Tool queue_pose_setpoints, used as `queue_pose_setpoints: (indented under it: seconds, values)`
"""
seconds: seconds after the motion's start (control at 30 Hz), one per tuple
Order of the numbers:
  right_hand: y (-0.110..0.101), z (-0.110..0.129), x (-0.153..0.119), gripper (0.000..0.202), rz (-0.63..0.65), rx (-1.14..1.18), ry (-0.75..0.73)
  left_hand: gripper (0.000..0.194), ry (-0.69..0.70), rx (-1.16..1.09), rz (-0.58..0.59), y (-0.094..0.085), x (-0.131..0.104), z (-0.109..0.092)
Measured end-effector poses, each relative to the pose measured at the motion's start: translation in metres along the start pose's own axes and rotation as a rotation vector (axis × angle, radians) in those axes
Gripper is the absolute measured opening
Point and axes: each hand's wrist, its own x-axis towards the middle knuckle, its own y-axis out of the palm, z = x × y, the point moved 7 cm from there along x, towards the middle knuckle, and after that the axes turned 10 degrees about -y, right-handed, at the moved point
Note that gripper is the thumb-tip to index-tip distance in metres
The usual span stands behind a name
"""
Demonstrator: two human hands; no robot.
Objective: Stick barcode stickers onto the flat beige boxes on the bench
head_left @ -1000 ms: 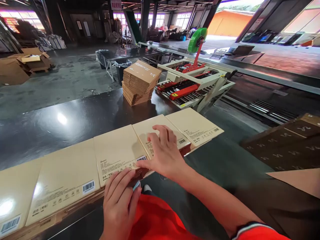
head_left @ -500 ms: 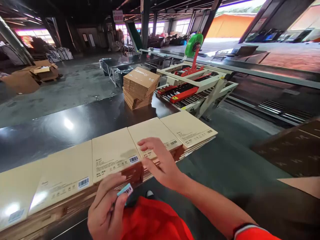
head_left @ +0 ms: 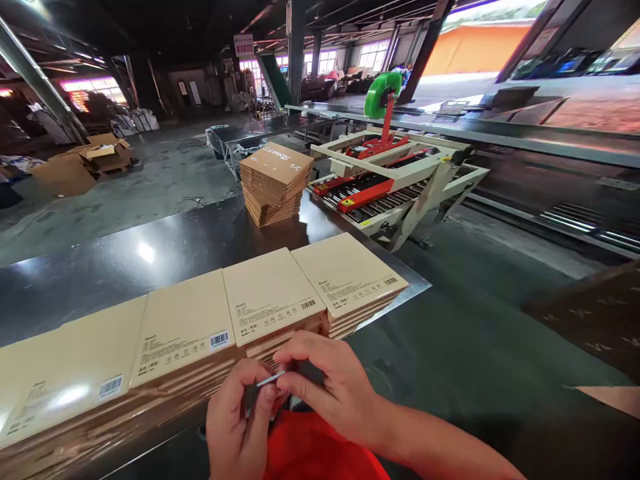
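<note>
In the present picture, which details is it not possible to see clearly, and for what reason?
Head view:
- Face of the thin piece: seen edge-on, partly covered by the left hand and right hand.
- Fine print on the rightmost pale box: too small.
- Leftmost pale box: cut off by left edge.
- Dark carton: blurred, cut off by right edge.

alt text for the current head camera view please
The left hand and right hand pinch a small pale slip in front of a row of stacked cream packages on a dark table. Beyond stand a pile of brown cardboard and a machine with a green disc.
</note>
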Motion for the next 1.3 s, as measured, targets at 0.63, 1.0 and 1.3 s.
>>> queue_pose_setpoints:
  seconds: [0.63,1.0,1.3]
  values:
    - [-0.084,-0.066,0.02,0.017,0.067,-0.349,0.444,0.014,0.508,0.564,-0.047,0.052,0.002,-0.015]
    - [-0.069,-0.068,0.024,0.02,0.111,-0.506,0.461,0.01,0.517,0.617,-0.019,0.056,0.001,-0.003]
    - [-0.063,-0.067,0.023,0.023,0.135,-0.625,0.382,0.012,0.523,0.619,0.004,0.057,0.001,0.0]
